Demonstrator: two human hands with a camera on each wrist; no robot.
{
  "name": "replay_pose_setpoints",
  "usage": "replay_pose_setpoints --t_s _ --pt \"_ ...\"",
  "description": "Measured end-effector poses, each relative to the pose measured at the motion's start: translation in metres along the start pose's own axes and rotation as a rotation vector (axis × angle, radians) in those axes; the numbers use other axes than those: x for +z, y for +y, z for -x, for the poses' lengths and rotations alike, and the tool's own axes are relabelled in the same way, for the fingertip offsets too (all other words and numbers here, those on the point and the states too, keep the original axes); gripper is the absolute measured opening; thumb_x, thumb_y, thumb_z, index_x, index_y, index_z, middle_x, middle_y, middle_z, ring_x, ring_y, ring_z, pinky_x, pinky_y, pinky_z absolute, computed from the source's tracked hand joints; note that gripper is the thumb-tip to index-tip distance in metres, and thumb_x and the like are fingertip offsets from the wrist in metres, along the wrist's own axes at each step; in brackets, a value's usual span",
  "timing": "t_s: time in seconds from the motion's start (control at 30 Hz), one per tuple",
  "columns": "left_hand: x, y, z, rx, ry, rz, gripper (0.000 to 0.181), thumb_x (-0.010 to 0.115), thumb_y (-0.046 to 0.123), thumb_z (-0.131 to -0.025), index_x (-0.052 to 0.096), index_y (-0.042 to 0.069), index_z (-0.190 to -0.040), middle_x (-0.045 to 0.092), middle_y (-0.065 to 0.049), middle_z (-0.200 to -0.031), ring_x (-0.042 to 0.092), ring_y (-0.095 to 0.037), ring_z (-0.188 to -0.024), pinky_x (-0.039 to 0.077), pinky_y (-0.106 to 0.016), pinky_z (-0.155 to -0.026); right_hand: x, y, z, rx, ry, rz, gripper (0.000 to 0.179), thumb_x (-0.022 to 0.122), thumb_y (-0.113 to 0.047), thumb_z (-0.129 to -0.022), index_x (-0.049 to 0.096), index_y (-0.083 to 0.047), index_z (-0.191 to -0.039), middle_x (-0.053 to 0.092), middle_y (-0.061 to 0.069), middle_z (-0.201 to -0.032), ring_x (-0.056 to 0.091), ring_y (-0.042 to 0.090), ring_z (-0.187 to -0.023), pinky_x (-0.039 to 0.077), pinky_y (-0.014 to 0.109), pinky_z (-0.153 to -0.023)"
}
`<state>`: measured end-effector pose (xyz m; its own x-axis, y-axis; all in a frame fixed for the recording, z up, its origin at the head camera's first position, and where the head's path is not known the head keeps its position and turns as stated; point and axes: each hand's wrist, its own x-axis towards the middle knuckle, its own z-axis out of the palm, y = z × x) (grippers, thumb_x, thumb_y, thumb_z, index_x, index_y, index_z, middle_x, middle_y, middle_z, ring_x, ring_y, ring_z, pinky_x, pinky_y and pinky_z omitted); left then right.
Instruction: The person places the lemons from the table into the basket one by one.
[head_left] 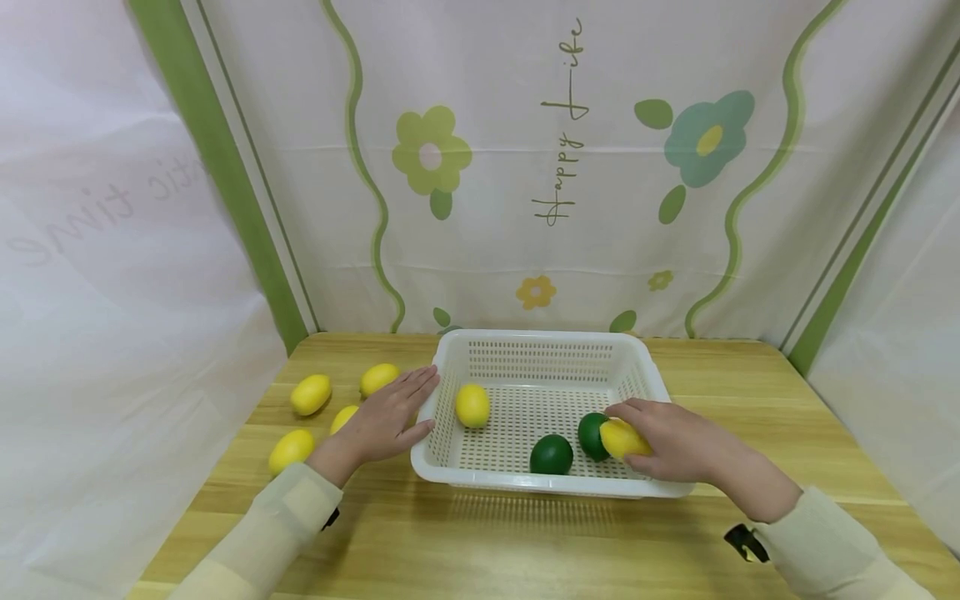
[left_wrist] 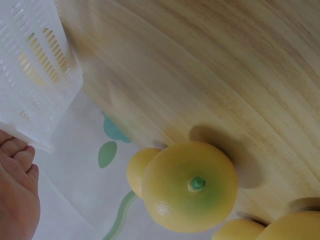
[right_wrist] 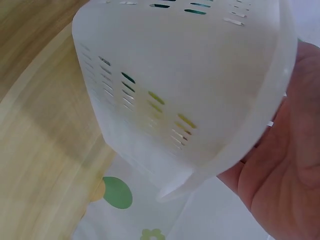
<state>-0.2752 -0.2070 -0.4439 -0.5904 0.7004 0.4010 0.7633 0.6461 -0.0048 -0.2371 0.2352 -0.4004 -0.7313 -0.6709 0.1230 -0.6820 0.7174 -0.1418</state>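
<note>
A white perforated plastic basket (head_left: 540, 481) stands on the wooden table. Over its right end my right hand (head_left: 678, 437) grips a yellow lemon (head_left: 624, 439) between thumb and fingers, low inside the basket. Right beside that lemon lies a dark green, lime-like fruit (head_left: 593, 435); a second green fruit (head_left: 551, 455) sits near the front wall. Another lemon (head_left: 472, 406) lies at the basket's left end. My left hand (head_left: 382, 421) rests at the left rim with fingers extended. In the right wrist view the basket wall (right_wrist: 165, 90) hides the held lemon, apart from yellow through the slots.
Several lemons lie on the table left of the basket, among them one at the far left (head_left: 311, 394), one behind my left hand (head_left: 379, 379) and one by my left forearm (head_left: 292, 451). A printed curtain (head_left: 487, 242) hangs along the table's back edge.
</note>
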Motion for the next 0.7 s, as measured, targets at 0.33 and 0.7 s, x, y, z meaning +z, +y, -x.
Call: replay_pose_setpoints --t_s 0.33,0.7 --pt "0.0014 -0.0021 0.0006 -0.009 -0.028 0.000 0.066 0.039 0.042 -0.102 0.035 -0.008 -0.146 0.034 -0.023 -0.151 0.031 -0.034 -0.140 0.025 -0.047 -0.114 -0.0045 0.0006 0.0015 0.006 0.033 0.027 0.053 0.074 -0.024 -0.085 0.056 -0.001 -0.129 0.060 0.015 -0.124 0.060 0.033 -0.109 0.051 0.050 -0.089" --pt "-0.0006 -0.0006 -0.0001 -0.022 -0.046 0.002 0.065 0.048 0.035 -0.099 0.035 -0.008 -0.146 0.034 -0.022 -0.151 0.031 -0.034 -0.140 0.025 -0.046 -0.114 -0.0080 0.0037 0.0060 -0.029 0.105 0.037 0.049 0.076 -0.021 -0.084 0.059 -0.003 -0.125 0.061 0.012 -0.122 0.061 0.032 -0.108 0.052 0.048 -0.088"
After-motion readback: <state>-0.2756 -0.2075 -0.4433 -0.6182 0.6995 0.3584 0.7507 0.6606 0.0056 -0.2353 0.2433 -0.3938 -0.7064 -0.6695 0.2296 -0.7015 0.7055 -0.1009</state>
